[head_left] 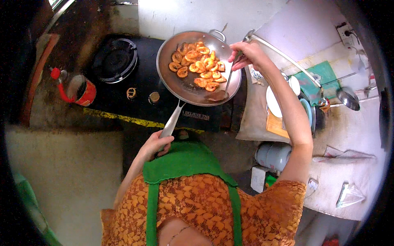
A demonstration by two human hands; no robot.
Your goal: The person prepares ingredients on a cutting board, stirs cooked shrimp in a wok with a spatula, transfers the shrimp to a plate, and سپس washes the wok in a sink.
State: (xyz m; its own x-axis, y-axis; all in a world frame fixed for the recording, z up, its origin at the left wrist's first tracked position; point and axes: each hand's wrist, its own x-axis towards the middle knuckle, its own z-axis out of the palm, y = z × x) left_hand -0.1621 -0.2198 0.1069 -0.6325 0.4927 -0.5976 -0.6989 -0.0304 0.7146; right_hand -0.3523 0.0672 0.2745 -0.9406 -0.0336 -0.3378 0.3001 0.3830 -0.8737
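A wide steel wok (170, 78) sits over the right side of the black stove. My left hand (158, 143) is wrapped round its long metal handle (174, 119). Cooked orange shrimp (201, 63) lie heaped in the wok's middle and upper part, with a dark, oily patch below them. My right hand (247, 55) reaches over the right rim and grips a spatula (228, 80) by its shaft. The spatula's blade rests low on the right inside of the wok, beside the shrimp.
A second burner (117, 59) is at the left of the stove (143, 74). Left of it stand a red tin (86, 92) and a red-capped bottle (56, 74). Plates (273, 100), a wooden board (277, 124) and a hanging ladle (348, 98) are at right; below is a gas cylinder (273, 156).
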